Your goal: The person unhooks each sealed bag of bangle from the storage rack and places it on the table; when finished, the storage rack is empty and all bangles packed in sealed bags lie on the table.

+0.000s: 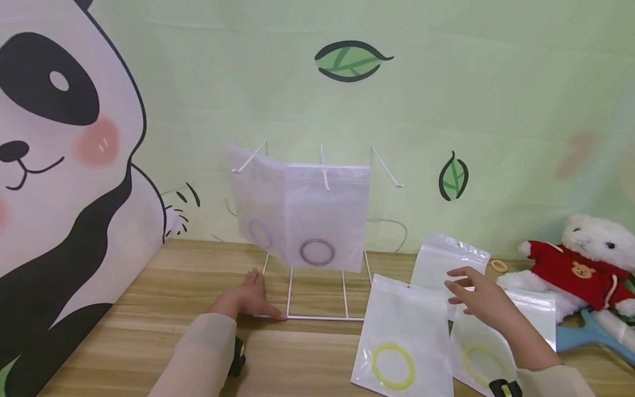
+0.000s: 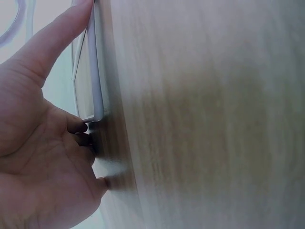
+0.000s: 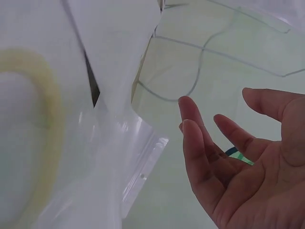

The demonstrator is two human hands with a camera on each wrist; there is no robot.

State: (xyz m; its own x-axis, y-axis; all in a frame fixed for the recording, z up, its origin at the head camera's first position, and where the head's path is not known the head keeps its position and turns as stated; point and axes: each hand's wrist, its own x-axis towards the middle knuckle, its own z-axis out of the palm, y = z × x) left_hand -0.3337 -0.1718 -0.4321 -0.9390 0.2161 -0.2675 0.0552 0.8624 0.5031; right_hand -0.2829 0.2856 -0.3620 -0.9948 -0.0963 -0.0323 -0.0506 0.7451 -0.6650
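A white wire rack with hooks at its top stands on the wooden table. Two frosted zip bags hang on it: one at the left with a pale purple ring, one in the middle with a greyish ring. My left hand rests at the rack's front left corner, thumb straight along the front bar. Above the loose zip bags at the right, my right hand hovers with relaxed fingers and nothing in them. The nearest bag holds a yellow ring.
Another bag with a yellow ring lies under my right forearm, and one lies behind. A white plush toy in red, a small tan ring and a blue object are at the right. A panda-printed backdrop stands behind.
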